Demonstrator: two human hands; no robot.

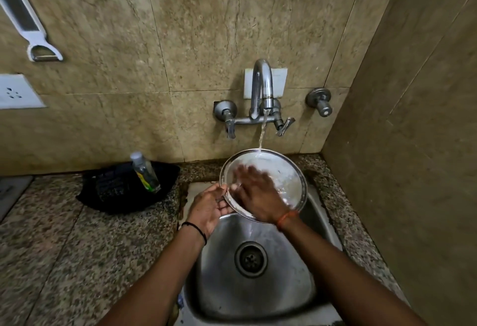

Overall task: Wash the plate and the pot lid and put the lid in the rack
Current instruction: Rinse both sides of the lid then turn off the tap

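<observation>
Beige stone-tiled wall (180, 29) behind, speckled granite counter (51, 235) below, with a small stainless steel sink (258, 294) set into its corner. Chrome wall tap (262, 85) running, thin stream landing on the far edge of a round, shallow steel plate (289, 171). Held tilted over the back of the sink, concave face toward the camera, far edge high under the stream and near edge low.

Left hand (209, 205) at the plate's left rim, fingers curled behind and thumb over the edge, clamped on it. Right hand (254, 191) laid across the inner face, fingers straight and blurred, holding nothing, apparently rubbing. Right forearm reaching in from lower right, wrist over the plate's near rim.

Likely rinsing the plate; pot lid and rack not in view. Clear plastic bottle (144, 171) leaning in a black basket (124, 189) on the counter, well left.
</observation>
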